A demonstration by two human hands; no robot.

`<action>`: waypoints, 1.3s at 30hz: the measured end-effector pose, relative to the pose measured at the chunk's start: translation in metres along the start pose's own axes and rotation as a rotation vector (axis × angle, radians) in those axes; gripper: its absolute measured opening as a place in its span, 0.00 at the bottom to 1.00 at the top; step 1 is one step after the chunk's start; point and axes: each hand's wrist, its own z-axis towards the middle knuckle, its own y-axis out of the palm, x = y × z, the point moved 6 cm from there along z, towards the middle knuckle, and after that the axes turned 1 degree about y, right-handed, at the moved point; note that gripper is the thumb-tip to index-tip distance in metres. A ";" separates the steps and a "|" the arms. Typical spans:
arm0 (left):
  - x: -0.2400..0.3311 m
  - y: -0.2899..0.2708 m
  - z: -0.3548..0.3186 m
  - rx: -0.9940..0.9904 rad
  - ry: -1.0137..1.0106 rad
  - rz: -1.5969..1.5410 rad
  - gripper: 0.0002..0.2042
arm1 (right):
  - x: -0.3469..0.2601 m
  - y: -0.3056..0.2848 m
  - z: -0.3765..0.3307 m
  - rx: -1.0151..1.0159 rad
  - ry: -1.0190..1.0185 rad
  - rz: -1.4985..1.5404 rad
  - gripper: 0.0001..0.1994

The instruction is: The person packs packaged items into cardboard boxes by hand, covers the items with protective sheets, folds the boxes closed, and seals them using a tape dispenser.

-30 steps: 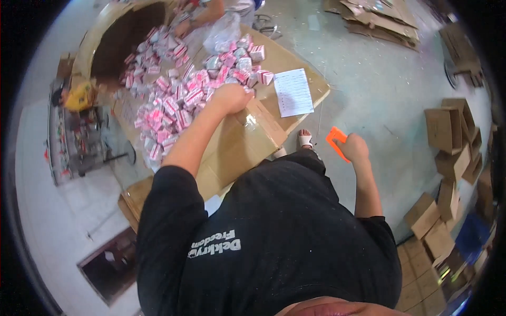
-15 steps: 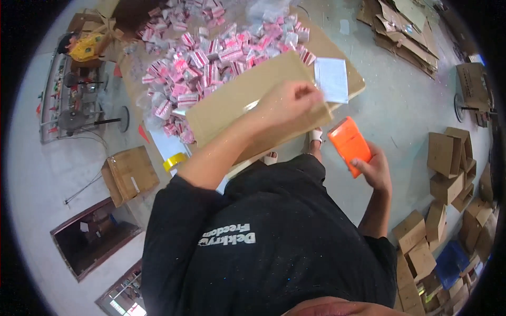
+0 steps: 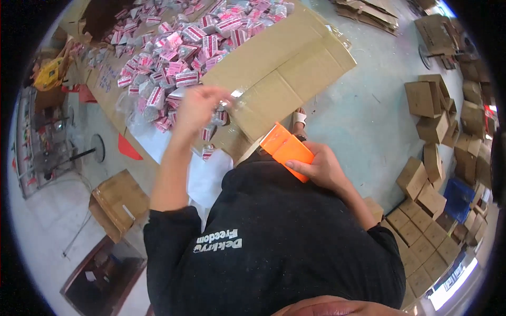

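Holding an Orange Box While the Other Hand Lifts a Clear-Wrapped Packet

Holding sits with the right hand (image 3: 321, 171): its fingers are curled around an orange box (image 3: 287, 149), kept close in front of the body, open end tilted up toward the cardboard. The left hand (image 3: 196, 107) is raised above the pile, fingers closed in a pinch on a small clear-wrapped packet (image 3: 227, 104); motion blur hides the exact grip.

Judgement: the work goes best with the box held steady and its mouth turned toward the packet, which should go in end-first without crushing the wrap.

Surface: flattened cardboard sheet (image 3: 295, 68) on the floor, carrying a heap of pink-and-white packets (image 3: 174, 63).

Room: pale concrete floor (image 3: 369, 121); folded brown cartons (image 3: 427, 100) stacked along the right; a yellow tool (image 3: 50, 76) at far left.
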 end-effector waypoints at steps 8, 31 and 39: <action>-0.022 -0.105 0.095 -0.077 0.036 0.364 0.11 | 0.024 0.032 -0.021 0.076 0.141 -0.115 0.24; -0.082 -0.042 0.122 -0.082 0.025 -0.114 0.21 | 0.006 0.061 0.027 0.090 0.263 -0.584 0.38; -0.062 -0.017 0.095 0.379 0.265 -0.124 0.18 | 0.041 0.070 0.041 0.172 0.183 -0.867 0.32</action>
